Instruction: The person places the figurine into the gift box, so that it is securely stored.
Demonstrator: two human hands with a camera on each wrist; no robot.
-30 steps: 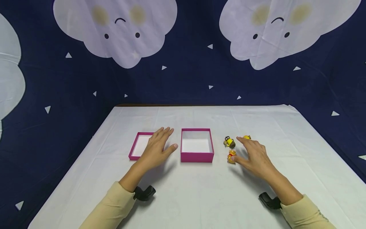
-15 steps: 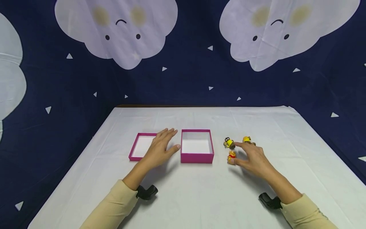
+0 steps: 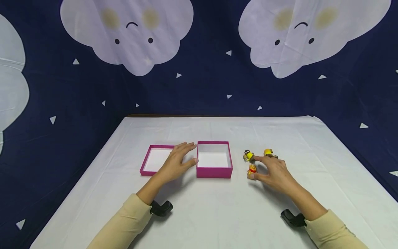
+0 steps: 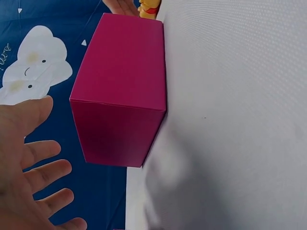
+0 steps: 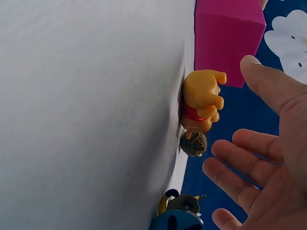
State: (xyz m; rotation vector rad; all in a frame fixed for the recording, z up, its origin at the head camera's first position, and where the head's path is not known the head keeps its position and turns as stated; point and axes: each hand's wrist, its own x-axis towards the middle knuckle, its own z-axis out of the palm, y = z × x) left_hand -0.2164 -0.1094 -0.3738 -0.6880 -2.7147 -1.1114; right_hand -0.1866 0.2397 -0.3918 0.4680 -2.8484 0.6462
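My left hand (image 3: 175, 166), fingers spread, hovers between a pink lid (image 3: 145, 159) and an open pink box (image 3: 214, 173). In the left wrist view its fingers are apart from the pink box (image 4: 120, 62). My right hand (image 3: 275, 174) is held over a small Winnie the Pooh figurine (image 3: 252, 168), thumb and index finger extended on either side. In the right wrist view the hand holds nothing, and the Pooh figurine (image 5: 204, 93) lies on its back on the cloth. A yellow minion figurine (image 3: 249, 155) lies just behind Pooh.
Another yellow figurine (image 3: 268, 152) lies beyond my right hand, partly hidden by it. A white cloth (image 3: 211, 214) covers the table. A dark blue backdrop (image 3: 205, 86) with clouds hangs behind the far edge.
My left hand has shifted right, towards the box. The right index finger has come down and nearer to Pooh, uncovering more of the far yellow figurine.
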